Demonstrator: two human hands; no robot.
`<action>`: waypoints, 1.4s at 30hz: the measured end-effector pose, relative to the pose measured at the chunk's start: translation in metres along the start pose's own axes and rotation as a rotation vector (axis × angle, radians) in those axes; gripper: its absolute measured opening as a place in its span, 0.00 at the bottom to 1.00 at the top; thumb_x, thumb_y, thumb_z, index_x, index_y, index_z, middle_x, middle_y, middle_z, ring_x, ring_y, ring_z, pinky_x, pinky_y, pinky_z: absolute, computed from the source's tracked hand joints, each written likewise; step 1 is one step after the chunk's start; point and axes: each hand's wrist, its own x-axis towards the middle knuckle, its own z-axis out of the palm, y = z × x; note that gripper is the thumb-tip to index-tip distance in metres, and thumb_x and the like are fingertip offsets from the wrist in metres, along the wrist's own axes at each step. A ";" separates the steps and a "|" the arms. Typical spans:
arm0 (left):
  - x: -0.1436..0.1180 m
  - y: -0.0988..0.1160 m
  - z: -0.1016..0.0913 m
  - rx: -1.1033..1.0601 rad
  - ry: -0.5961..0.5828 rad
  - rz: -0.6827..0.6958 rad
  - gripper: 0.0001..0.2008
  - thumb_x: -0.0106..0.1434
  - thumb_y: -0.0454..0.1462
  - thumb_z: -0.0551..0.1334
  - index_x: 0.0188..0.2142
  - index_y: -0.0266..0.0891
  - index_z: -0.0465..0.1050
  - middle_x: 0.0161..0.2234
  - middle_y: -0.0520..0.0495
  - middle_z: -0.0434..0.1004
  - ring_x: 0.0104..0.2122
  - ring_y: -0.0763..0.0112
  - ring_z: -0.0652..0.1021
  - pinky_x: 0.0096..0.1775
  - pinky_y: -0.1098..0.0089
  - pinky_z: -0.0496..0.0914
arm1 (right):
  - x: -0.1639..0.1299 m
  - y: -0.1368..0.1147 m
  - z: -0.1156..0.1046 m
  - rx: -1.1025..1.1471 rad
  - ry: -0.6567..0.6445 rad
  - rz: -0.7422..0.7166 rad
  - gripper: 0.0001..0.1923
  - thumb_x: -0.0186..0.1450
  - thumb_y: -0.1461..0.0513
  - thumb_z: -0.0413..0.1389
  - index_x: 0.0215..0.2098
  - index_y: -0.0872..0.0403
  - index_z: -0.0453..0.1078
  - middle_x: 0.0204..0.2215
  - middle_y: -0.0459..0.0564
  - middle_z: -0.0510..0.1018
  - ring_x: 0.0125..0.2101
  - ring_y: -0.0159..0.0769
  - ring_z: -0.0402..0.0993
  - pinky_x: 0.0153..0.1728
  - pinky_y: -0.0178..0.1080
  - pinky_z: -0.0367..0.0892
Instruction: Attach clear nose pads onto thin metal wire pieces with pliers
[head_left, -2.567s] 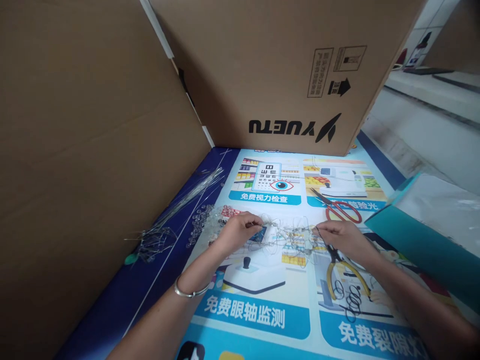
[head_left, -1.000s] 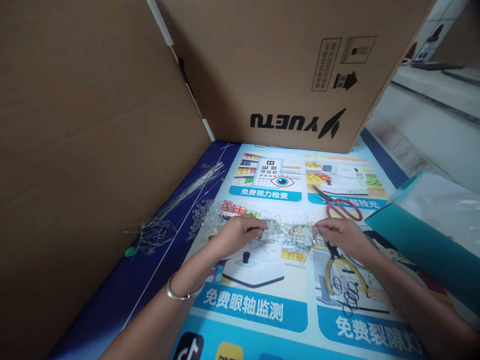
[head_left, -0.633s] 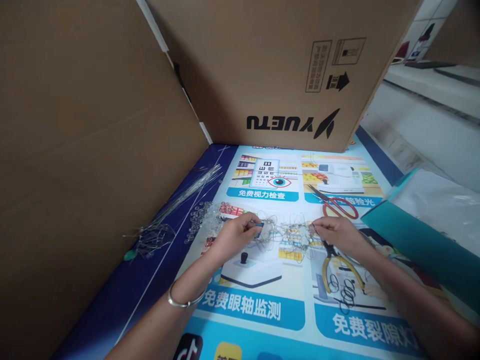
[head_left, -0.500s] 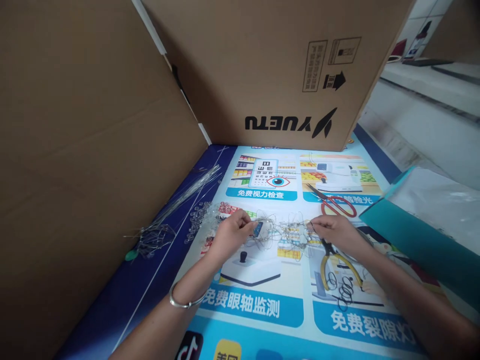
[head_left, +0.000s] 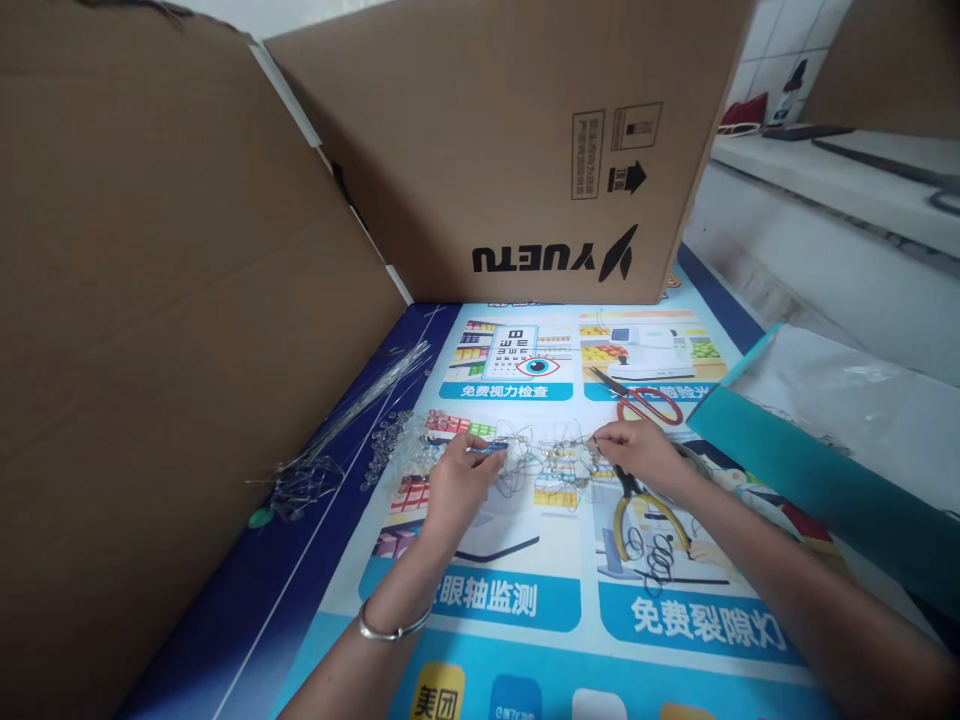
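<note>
Wire, thin and silvery, is what both of your hands are working: a looped tangle of wire (head_left: 551, 462) lying on the printed poster (head_left: 525, 600) between them. Your left hand (head_left: 459, 478) is pinched closed, thumb and forefinger together on the left end of the tangle, where a small blue piece shows at the fingertips; what exactly that piece is cannot be made out. Your right hand (head_left: 637, 450) is likewise closed to a fingertip pinch on the right end of the wire, palm down, the other fingers curled. A metal bangle (head_left: 390, 628) sits on your left wrist.

Just beside your right hand, toward you, lie yellow-handled pliers (head_left: 646, 500) with a few dark wire rings (head_left: 658, 553) touching them. Red-handled scissors (head_left: 637, 400) lie just beyond that hand. Left of your left hand is a scatter of clear beads (head_left: 394, 450), and further left a bundle of straight wires (head_left: 352, 415) against the cardboard wall (head_left: 150, 350). A cardboard box (head_left: 510, 150) stands at the far edge of the poster.
</note>
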 end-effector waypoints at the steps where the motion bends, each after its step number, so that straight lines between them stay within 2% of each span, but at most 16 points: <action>1: 0.000 0.000 0.001 -0.013 0.007 -0.013 0.14 0.50 0.45 0.62 0.33 0.40 0.64 0.16 0.57 0.70 0.11 0.77 0.65 0.16 0.75 0.55 | 0.000 0.000 0.000 0.001 0.002 -0.008 0.14 0.58 0.55 0.51 0.27 0.56 0.73 0.21 0.45 0.71 0.21 0.28 0.61 0.21 0.31 0.54; 5: 0.003 -0.002 0.005 -0.073 0.013 -0.038 0.14 0.50 0.44 0.62 0.33 0.39 0.63 0.17 0.58 0.69 0.11 0.79 0.64 0.15 0.76 0.56 | -0.002 -0.002 0.000 -0.003 0.017 -0.028 0.14 0.58 0.55 0.50 0.26 0.56 0.72 0.21 0.45 0.70 0.22 0.29 0.61 0.21 0.31 0.54; 11: 0.005 -0.002 0.007 -0.140 -0.001 -0.004 0.14 0.50 0.43 0.63 0.33 0.39 0.62 0.15 0.59 0.67 0.13 0.78 0.66 0.17 0.77 0.58 | -0.002 -0.002 0.001 -0.017 0.048 -0.035 0.15 0.57 0.55 0.50 0.26 0.56 0.73 0.18 0.44 0.68 0.20 0.28 0.60 0.20 0.31 0.53; 20: 0.006 0.007 0.007 -0.148 0.020 0.048 0.14 0.51 0.43 0.63 0.33 0.38 0.64 0.23 0.54 0.74 0.16 0.78 0.71 0.22 0.76 0.63 | 0.006 0.001 -0.003 -0.045 0.125 -0.031 0.15 0.57 0.53 0.51 0.25 0.55 0.72 0.21 0.46 0.72 0.23 0.31 0.64 0.22 0.32 0.56; 25: 0.007 0.019 0.011 -0.116 0.048 0.082 0.13 0.51 0.42 0.63 0.33 0.38 0.64 0.22 0.53 0.75 0.17 0.75 0.74 0.23 0.75 0.65 | 0.012 -0.001 -0.007 -0.066 0.147 -0.010 0.16 0.56 0.52 0.52 0.22 0.55 0.71 0.17 0.45 0.71 0.21 0.31 0.64 0.22 0.32 0.56; 34: 0.021 0.026 0.013 -0.074 -0.032 0.149 0.12 0.53 0.42 0.61 0.34 0.38 0.65 0.25 0.52 0.76 0.23 0.70 0.78 0.27 0.73 0.67 | 0.020 -0.001 -0.023 -0.113 0.214 0.039 0.17 0.56 0.51 0.51 0.25 0.56 0.72 0.16 0.43 0.71 0.17 0.27 0.61 0.19 0.32 0.53; 42: 0.041 0.040 0.021 0.095 0.003 0.218 0.08 0.55 0.41 0.59 0.34 0.40 0.66 0.25 0.53 0.77 0.25 0.70 0.78 0.30 0.73 0.65 | 0.035 -0.002 -0.029 -0.272 0.319 0.068 0.16 0.57 0.53 0.49 0.20 0.54 0.70 0.12 0.43 0.68 0.17 0.29 0.60 0.20 0.32 0.51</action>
